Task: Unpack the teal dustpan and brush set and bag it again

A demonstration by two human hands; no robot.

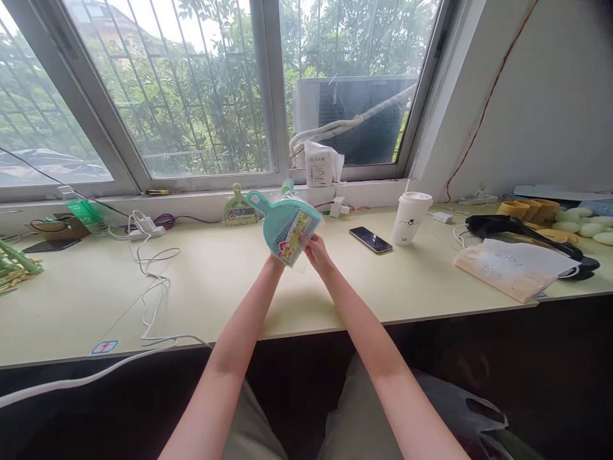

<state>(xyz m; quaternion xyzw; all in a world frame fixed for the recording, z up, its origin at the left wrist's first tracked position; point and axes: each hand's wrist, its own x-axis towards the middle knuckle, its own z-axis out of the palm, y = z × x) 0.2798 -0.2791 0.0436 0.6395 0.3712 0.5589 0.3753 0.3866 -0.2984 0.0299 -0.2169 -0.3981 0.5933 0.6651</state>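
Observation:
A teal dustpan in clear plastic wrapping, with a printed label on its front, is held up above the table. It is tilted, its ring-shaped handle pointing to the upper left. My left hand supports it from behind at the lower edge, the fingers hidden by the pan. At the lower right edge, my right hand pinches the wrapping with thumb and fingers. Behind the pan a green brush handle sticks up. A second, olive-green dustpan with a label leans by the window ledge.
A phone and a white paper cup with a straw lie to the right, beyond them a tissue pack. White cables trail across the left side. A green bottle and tissues are by the window.

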